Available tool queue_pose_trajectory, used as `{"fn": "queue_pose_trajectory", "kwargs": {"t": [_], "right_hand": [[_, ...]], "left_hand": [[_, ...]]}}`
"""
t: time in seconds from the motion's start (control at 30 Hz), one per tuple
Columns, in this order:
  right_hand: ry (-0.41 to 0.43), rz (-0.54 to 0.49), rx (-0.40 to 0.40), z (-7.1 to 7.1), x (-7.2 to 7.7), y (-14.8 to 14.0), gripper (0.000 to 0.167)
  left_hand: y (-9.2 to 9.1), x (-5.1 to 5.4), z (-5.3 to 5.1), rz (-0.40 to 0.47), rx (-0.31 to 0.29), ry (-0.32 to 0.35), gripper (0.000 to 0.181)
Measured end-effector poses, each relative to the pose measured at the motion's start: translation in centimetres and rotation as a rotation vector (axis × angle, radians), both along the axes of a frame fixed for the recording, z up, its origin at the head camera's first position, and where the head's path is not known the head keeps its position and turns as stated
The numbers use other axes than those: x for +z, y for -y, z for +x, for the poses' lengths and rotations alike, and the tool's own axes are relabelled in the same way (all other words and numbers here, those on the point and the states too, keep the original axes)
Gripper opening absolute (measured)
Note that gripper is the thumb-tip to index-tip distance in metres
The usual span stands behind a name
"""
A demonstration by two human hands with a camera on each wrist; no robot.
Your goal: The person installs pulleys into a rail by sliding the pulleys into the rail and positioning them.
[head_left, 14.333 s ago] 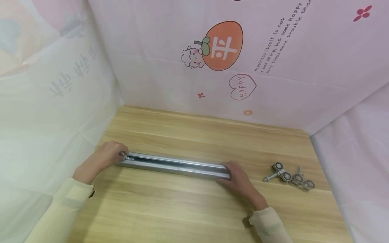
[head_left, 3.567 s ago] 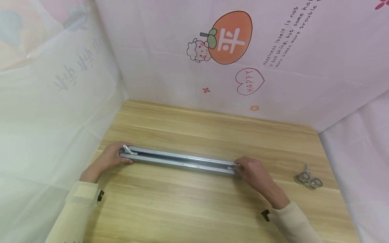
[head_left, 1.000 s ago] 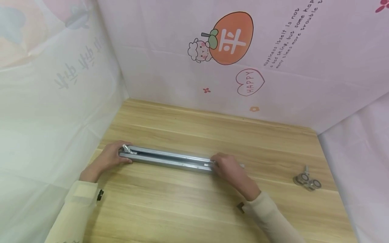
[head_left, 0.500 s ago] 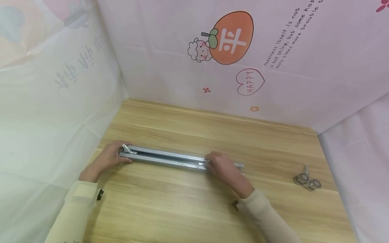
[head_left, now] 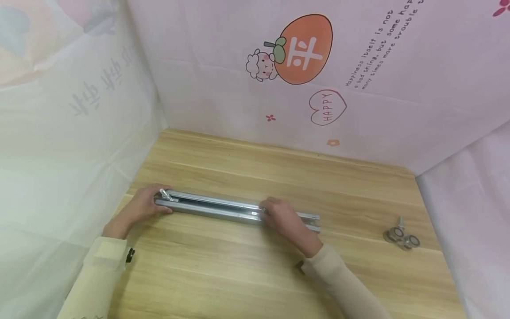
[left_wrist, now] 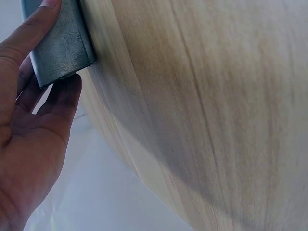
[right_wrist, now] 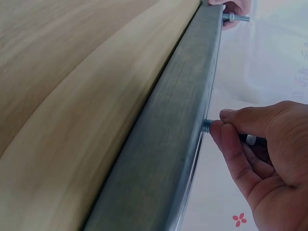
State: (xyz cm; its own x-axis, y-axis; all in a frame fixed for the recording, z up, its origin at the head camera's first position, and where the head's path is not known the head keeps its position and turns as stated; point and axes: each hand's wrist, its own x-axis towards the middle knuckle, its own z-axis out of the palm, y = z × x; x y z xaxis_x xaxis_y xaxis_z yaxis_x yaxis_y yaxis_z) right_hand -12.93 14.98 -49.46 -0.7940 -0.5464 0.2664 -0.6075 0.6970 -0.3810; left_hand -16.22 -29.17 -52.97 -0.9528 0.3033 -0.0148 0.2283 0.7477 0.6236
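Observation:
A grey metal channel rail lies slot-up on the table, slightly slanted. My left hand grips its left end, thumb and fingers on opposite sides; the left wrist view shows this hand at the rail end. Beside those fingers, a bolt sticks up out of the slot. Further along the rail, my right hand pinches another upright threaded bolt between thumb and fingertips. Whatever this bolt is fixed to inside the rail is hidden. The rail's right end is uncovered.
A roller trolley with wheels and an upright bolt stands on the wood-grain table at the right. Printed cloth walls close off the back, left and right sides.
Of two loose trolleys at the right 14.3 s ago, one remains there. Since 3.6 s ago my right hand has slid leftward from the rail's right end, pinching the bolt. My left hand stays put.

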Motion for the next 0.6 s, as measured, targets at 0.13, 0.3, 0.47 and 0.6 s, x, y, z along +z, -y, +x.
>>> {"fn": "queue_pose_trajectory", "kwargs": {"t": [0.13,0.3,0.47,0.6], "right_hand": [[0.015,-0.002,0.009,-0.1,-0.1,0.7,0.009],[0.028,0.015,0.022,-0.4,-0.1,1.6,0.01],[0.057,0.019,0.026,-0.5,0.0,2.5,0.009],[0.062,0.028,0.024,-0.6,0.1,3.2,0.008]], "left_hand": [[0.0,0.1,0.1,0.003,0.003,0.005,0.072],[0.0,0.1,0.0,0.007,-0.001,0.003,0.073],[0.1,-0.1,0.0,0.001,-0.003,-0.004,0.073],[0.1,-0.1,0.1,-0.001,-0.004,-0.011,0.073]]}}
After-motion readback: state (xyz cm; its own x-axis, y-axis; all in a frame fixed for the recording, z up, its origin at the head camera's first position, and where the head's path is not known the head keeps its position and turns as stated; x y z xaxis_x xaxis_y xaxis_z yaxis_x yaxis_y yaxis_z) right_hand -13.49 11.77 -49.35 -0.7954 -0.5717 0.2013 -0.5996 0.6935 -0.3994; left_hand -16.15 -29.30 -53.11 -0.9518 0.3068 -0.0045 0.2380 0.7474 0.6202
